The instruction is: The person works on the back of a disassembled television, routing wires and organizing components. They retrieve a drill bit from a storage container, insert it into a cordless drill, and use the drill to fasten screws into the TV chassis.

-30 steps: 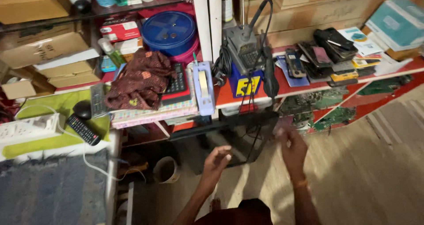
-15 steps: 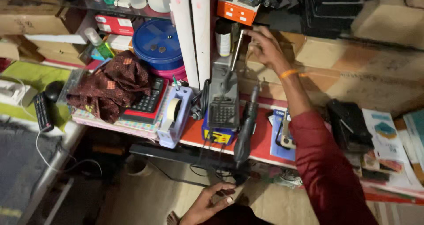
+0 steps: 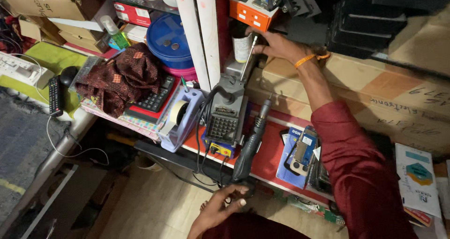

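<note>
Up at the back of the red desk (image 3: pixel 272 159), the person's right hand (image 3: pixel 276 46) is reaching under the orange box (image 3: pixel 251 13), fingers curling loosely round a small white-labelled bottle (image 3: pixel 242 45) that is standing upright just beside the white post (image 3: pixel 206 32); I cannot tell whether the grip is fully closed, since the bottle is half hidden in shadow. It is looking light and rigid, probably smooth-sided, so a wrap round its middle seems the safest hold, and tipping it against the thin metal rod (image 3: pixel 248 56) rising from the grey soldering station (image 3: pixel 227 112) could be a risk. Lower down, the left hand (image 3: pixel 220 208) is hanging with fingers half spread, fingertips touching the butt of a dark handpiece (image 3: pixel 251 143) that is leaning over the desk's front edge, its cable trailing below. To the left, a tape dispenser (image 3: pixel 180 117), a calculator (image 3: pixel 157 96) and a patterned cloth (image 3: pixel 119 77) are lying close together.
</note>
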